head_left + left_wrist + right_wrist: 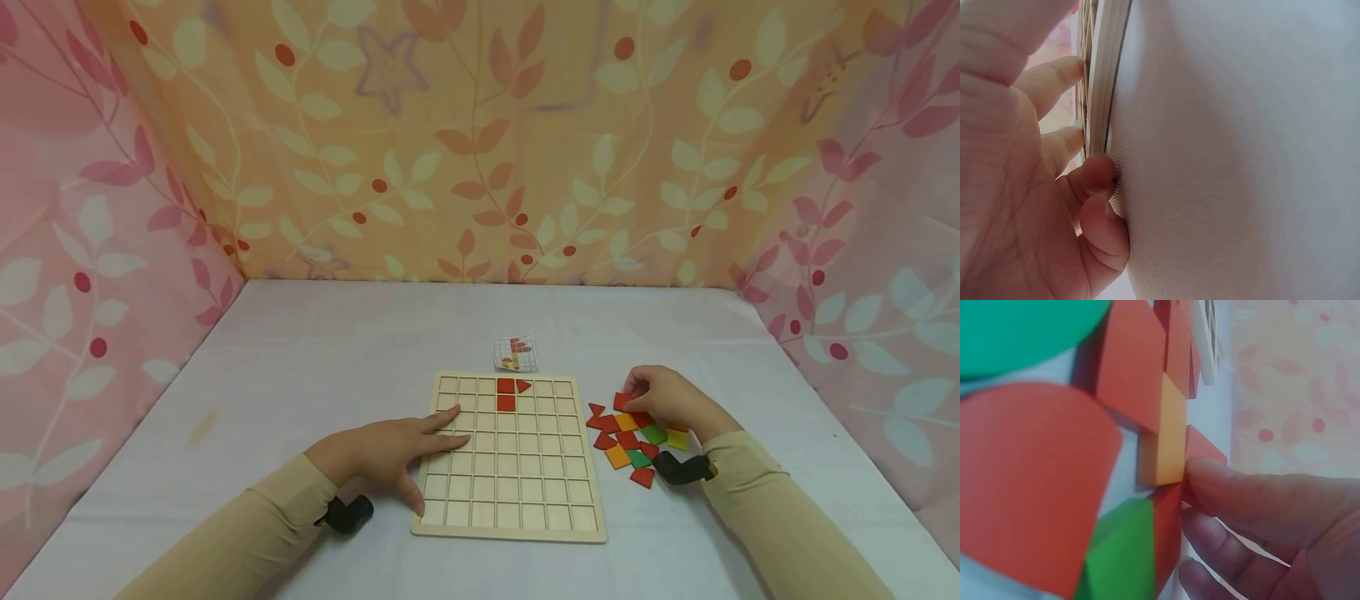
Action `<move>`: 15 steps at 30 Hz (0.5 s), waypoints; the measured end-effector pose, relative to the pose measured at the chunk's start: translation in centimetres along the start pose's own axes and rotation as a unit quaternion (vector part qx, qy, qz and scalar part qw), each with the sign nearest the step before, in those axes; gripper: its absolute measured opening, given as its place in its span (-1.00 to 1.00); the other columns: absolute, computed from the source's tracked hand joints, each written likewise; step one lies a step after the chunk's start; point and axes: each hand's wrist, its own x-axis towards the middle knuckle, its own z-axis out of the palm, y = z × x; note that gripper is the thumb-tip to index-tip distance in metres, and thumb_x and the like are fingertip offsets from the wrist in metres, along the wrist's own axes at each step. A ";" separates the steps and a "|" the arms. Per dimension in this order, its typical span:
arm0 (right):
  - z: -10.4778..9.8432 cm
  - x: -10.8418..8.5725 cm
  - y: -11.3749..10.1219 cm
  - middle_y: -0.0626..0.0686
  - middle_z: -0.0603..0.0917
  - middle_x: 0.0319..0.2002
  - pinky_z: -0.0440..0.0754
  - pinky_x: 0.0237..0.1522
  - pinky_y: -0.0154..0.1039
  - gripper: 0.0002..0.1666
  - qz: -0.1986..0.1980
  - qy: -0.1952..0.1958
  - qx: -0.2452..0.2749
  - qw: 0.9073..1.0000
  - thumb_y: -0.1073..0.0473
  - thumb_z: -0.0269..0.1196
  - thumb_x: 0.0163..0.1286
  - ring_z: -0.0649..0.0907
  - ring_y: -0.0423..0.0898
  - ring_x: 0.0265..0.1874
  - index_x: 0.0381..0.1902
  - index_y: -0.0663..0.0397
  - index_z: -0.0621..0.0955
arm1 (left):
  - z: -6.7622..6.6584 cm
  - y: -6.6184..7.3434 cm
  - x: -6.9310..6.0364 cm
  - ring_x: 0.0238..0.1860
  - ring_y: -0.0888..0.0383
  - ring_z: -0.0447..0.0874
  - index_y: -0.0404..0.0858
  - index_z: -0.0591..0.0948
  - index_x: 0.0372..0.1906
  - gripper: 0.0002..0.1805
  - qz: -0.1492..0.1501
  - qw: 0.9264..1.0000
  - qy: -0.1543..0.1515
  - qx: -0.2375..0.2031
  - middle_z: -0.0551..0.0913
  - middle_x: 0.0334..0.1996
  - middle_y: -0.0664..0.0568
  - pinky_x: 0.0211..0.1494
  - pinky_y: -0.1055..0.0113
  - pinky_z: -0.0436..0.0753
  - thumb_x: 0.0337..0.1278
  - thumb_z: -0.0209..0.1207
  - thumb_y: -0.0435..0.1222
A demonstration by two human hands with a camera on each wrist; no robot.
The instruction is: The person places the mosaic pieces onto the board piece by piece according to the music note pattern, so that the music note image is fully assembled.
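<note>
On my remote screen, the largest thing is the white table point(300, 350), and on it lies the wooden grid board point(507, 467), flat in front of the person. The left hand point(390, 452) is at the left side of this board, with fingers spread wide; two fingertips rest over the cells, and it grasps no piece. The right hand point(663, 396) is narrow: I see thumb and finger pinching a red piece point(1205, 450) at the far edge of the loose pile point(627, 439), which lies just to the right of the board. Near the far edge of the board is a small card point(515, 354) with a printed coloured figure, too small for me to read exactly. Smallest are the placed pieces: an upper red square point(506, 386), a lower red square point(506, 403) and a red pointed piece point(522, 387). With only three set in the grid and many red, orange, green and yellow ones outside, I judge the work is near its beginning
</note>
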 end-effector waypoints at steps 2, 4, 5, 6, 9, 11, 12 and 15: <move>-0.1 0.0 -0.1 0.05 0.53 -0.40 0.50 -0.37 -0.27 -0.82 -0.007 -0.002 -0.002 1.000 0.22 0.33 0.12 0.46 -0.03 -0.36 -0.35 0.11 0.54 | 0.0 0.0 0.0 0.40 0.02 -0.05 0.22 0.02 0.40 0.10 0.001 1.000 0.001 0.002 -0.28 0.46 0.08 0.30 0.06 0.19 -0.42 0.18 0.32; -0.3 0.0 -0.2 0.05 0.54 -0.40 0.50 -0.35 -0.26 -0.84 -0.012 -0.004 0.000 1.000 0.23 0.31 0.15 0.47 -0.03 -0.36 -0.34 0.13 0.54 | 0.0 0.0 0.0 0.40 0.02 -0.04 0.22 0.02 0.40 0.10 0.001 1.000 0.001 0.001 -0.28 0.46 0.08 0.30 0.06 0.19 -0.42 0.18 0.32; -0.3 0.0 -0.4 0.05 0.55 -0.40 0.50 -0.34 -0.25 -0.85 -0.014 -0.006 0.002 1.000 0.23 0.30 0.16 0.48 -0.03 -0.36 -0.34 0.14 0.55 | 0.0 0.0 0.0 0.40 0.02 -0.05 0.23 0.02 0.40 0.09 -0.001 1.000 0.001 0.000 -0.28 0.45 0.09 0.30 0.06 0.19 -0.42 0.18 0.32; -0.4 -0.1 -0.6 0.05 0.56 -0.40 0.50 -0.34 -0.24 -0.85 -0.015 -0.007 0.006 1.000 0.23 0.29 0.17 0.48 -0.03 -0.36 -0.33 0.15 0.55 | 0.0 0.0 0.0 0.40 0.02 -0.05 0.23 0.02 0.40 0.09 -0.001 1.000 0.001 -0.001 -0.28 0.45 0.09 0.30 0.05 0.19 -0.42 0.19 0.32; -0.6 0.0 -1.3 0.04 0.57 -0.39 0.49 -0.32 -0.22 -0.86 -0.022 -0.007 0.010 1.000 0.20 0.27 0.19 0.49 -0.03 -0.36 -0.33 0.14 0.55 | -0.1 0.0 0.0 0.40 0.02 -0.05 0.24 0.02 0.40 0.10 -0.004 1.000 0.000 -0.002 -0.28 0.45 0.10 0.30 0.05 0.19 -0.42 0.20 0.32; -0.6 0.0 -1.8 0.03 0.57 -0.39 0.47 -0.33 -0.22 -0.87 -0.036 -0.001 0.005 0.999 0.19 0.28 0.18 0.49 -0.03 -0.36 -0.35 0.11 0.56 | -0.1 0.1 0.0 0.40 0.02 -0.06 0.24 0.02 0.40 0.09 -0.005 1.000 0.000 -0.002 -0.28 0.45 0.10 0.30 0.05 0.19 -0.43 0.20 0.31; -0.5 0.1 -2.1 0.02 0.57 -0.40 0.47 -0.33 -0.22 -0.88 -0.044 0.002 0.000 0.999 0.18 0.28 0.18 0.48 -0.03 -0.36 -0.37 0.09 0.56 | -0.1 0.1 0.0 0.40 0.01 -0.06 0.23 0.03 0.40 0.09 -0.005 1.000 0.001 -0.002 -0.28 0.45 0.09 0.30 0.05 0.19 -0.43 0.20 0.31; -0.2 0.2 -2.9 0.02 0.56 -0.42 0.47 -0.35 -0.23 -0.90 -0.063 0.004 0.012 0.998 0.20 0.28 0.17 0.47 -0.03 -0.37 -0.40 0.09 0.57 | -0.1 0.1 -0.1 0.40 0.01 -0.06 0.23 0.03 0.40 0.09 -0.006 1.000 0.001 -0.004 -0.28 0.46 0.09 0.30 0.04 0.19 -0.42 0.21 0.30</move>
